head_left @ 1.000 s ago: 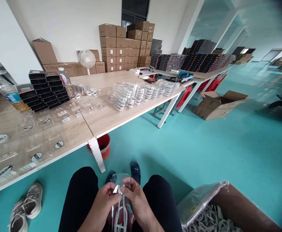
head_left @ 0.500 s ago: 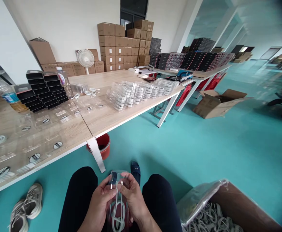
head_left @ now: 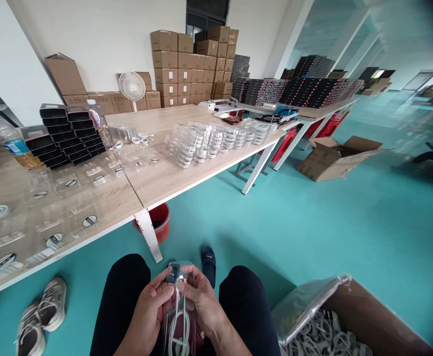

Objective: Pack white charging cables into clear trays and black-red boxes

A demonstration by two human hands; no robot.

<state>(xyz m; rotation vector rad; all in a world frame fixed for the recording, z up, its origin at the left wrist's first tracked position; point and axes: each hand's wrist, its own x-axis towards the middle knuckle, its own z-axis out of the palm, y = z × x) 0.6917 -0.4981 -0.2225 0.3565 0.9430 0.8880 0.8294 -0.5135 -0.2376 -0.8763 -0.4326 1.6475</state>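
In the lap, the left hand [head_left: 148, 314] and right hand [head_left: 203, 301] are both pinched on the top of a clear case [head_left: 183, 329], thumbs nearly meeting. The white cable [head_left: 175, 316] sits lower inside the case than a second ago, so the fitting looks further along. A box of cables [head_left: 368, 316] stands beside the right knee. Filled cases [head_left: 216, 141] lie toward the far right corner of the table [head_left: 172, 178].

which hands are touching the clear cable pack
Touching, both. The head view shows the left hand and right hand pinching the top of the clear cable pack from either side, fingers pressed on the plastic over the white cable.
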